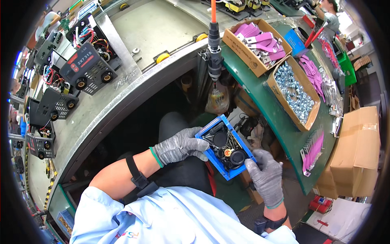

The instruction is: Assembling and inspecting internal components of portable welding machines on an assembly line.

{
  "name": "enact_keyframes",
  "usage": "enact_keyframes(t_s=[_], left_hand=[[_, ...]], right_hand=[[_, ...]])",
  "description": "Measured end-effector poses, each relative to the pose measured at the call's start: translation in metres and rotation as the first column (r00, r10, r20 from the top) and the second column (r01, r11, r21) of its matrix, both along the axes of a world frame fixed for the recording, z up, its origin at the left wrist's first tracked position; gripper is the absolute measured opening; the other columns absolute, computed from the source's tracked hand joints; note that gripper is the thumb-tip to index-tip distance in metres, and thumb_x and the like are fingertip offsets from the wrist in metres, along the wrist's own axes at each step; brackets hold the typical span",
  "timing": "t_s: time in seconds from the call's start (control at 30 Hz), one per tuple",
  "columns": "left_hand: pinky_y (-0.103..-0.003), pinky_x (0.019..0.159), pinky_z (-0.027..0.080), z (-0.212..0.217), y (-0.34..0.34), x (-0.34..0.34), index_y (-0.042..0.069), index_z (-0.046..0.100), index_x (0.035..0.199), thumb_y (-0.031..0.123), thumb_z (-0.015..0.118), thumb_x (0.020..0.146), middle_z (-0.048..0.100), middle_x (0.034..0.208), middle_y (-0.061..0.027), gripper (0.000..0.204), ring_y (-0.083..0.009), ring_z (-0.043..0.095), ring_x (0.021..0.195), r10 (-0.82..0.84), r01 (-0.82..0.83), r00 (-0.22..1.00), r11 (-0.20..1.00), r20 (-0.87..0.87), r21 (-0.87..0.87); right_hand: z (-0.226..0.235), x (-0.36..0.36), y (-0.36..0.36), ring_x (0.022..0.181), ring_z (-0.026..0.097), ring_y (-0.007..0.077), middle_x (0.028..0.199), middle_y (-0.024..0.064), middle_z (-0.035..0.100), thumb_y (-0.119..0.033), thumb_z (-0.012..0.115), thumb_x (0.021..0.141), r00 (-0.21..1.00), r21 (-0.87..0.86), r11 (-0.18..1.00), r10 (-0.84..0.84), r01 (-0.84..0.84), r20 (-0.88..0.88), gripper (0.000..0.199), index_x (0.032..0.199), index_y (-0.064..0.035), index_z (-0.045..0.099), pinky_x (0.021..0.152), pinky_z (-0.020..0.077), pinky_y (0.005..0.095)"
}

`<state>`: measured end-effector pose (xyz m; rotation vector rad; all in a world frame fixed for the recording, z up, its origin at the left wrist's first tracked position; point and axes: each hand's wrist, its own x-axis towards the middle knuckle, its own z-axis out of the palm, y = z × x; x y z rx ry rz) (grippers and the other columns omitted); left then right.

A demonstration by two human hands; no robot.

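A small blue plastic bin [226, 173] is held tilted above my lap, between my two grey-gloved hands. My left hand [183, 145] closes on its left side, thumb over the rim. On the right, my right hand [266, 173] grips the lower right corner with the thumb on the edge. Inside lie black round knobs or caps [219, 139], several thin metal screws, and a small brass-and-red part [228, 152]. Some contents overlap, so their kinds are hard to make out.
An electric screwdriver [214, 53] hangs ahead. On the green bench at right stand a box of purple-sleeved metal strips [260, 40], a box of bolts [294, 91] and loose purple strips [313, 150]. Cardboard cartons [353, 154] are farther right. Machine housings [90, 67] line the left conveyor.
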<state>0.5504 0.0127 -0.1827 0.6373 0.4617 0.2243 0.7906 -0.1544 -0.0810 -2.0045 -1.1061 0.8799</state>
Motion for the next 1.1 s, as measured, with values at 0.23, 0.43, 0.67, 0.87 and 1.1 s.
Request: enact_keyframes(t_s=[0.23,0.43,0.67,0.87,1.1], left_hand=[[-0.033,0.084,0.066,0.013,0.001,0.003,-0.005,0.053,0.139,0.024,0.08,0.092,0.068,0.116,-0.0116,0.062,-0.019,0.073,0.1,-0.005,0.005,1.0,1.0,-0.011,0.006],[-0.033,0.081,0.067,0.021,0.002,0.003,-0.006,0.054,0.139,0.026,0.08,0.093,0.07,0.115,-0.0132,0.062,-0.019,0.074,0.095,-0.015,0.017,0.999,0.999,-0.041,0.049],[-0.035,0.081,0.066,0.02,0.006,0.004,-0.006,0.054,0.138,0.028,0.081,0.092,0.07,0.112,-0.0133,0.063,-0.0201,0.075,0.093,0.003,-0.002,1.0,1.0,0.003,-0.014],[-0.034,0.082,0.067,0.023,0.006,0.006,-0.008,0.054,0.137,0.033,0.084,0.087,0.073,0.111,-0.0148,0.071,-0.0214,0.076,0.095,-0.011,0.011,1.0,1.0,-0.021,-0.004],[-0.033,0.083,0.067,0.022,0.005,0.007,-0.008,0.053,0.139,0.031,0.083,0.088,0.071,0.116,-0.016,0.07,-0.0223,0.076,0.097,-0.008,0.009,1.0,0.998,0.024,-0.056]], right_hand=[[0.032,-0.001,0.037,0.141,0.044,0.0444,0.142,0.0193,0.058,-0.026,0.088,0.064,0.356,-0.151,0.722,0.499,-0.675,0.79,0.046,0.107,-0.0159,0.078,0.12,0.0309,0.0576],[0.033,0.006,0.063,0.146,0.042,0.047,0.147,0.021,0.057,-0.024,0.091,0.058,0.279,-0.265,0.625,0.633,-0.734,0.722,0.035,0.088,-0.0132,0.076,0.122,0.0287,0.0589],[0.042,0.018,0.079,0.139,0.05,0.0454,0.136,0.0193,0.064,-0.024,0.093,0.062,0.512,-0.042,0.678,0.594,-0.734,0.62,0.03,0.085,-0.0124,0.078,0.117,0.0381,0.0546],[0.048,0.017,0.088,0.133,0.055,0.0442,0.131,0.0188,0.065,-0.025,0.092,0.063,0.6,0.101,0.673,0.568,-0.733,0.564,0.033,0.089,-0.0109,0.079,0.115,0.0406,0.0536],[0.076,0.022,0.08,0.106,0.065,0.0367,0.112,0.0157,0.067,-0.021,0.09,0.07,0.581,0.146,0.699,0.439,-0.7,0.685,0.039,0.105,-0.0112,0.076,0.093,0.0505,0.0485]])
